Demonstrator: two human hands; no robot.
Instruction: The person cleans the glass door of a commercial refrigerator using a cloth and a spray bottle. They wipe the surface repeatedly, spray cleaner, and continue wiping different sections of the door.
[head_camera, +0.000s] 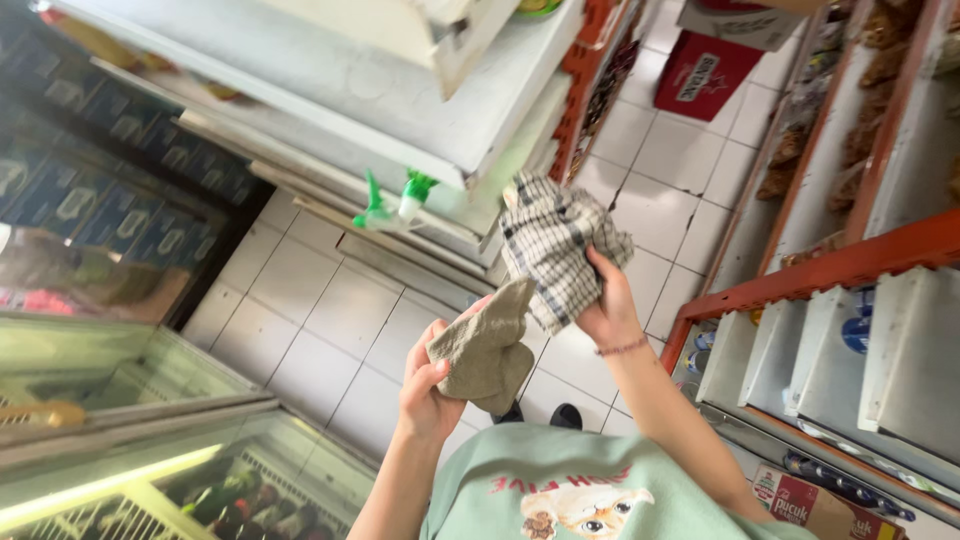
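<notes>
Currently:
Left hand (428, 385): closed around grey cloth (488, 350).
Right hand (607, 305): clamped on checked cloth (555, 245), raised near shelf (400, 100).
Spray bottle (395, 210): under shelf edge.

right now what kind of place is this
Probably a small grocery shop: orange-framed shelves of packaged goods line a tiled aisle, and a glass-topped freezer sits nearby. The person's hands hold two cloths.

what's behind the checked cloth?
Behind the checked cloth in the right hand: white shelf edge and a green-nozzled spray bottle beside it. The shelf end directly behind it is covered.
</notes>
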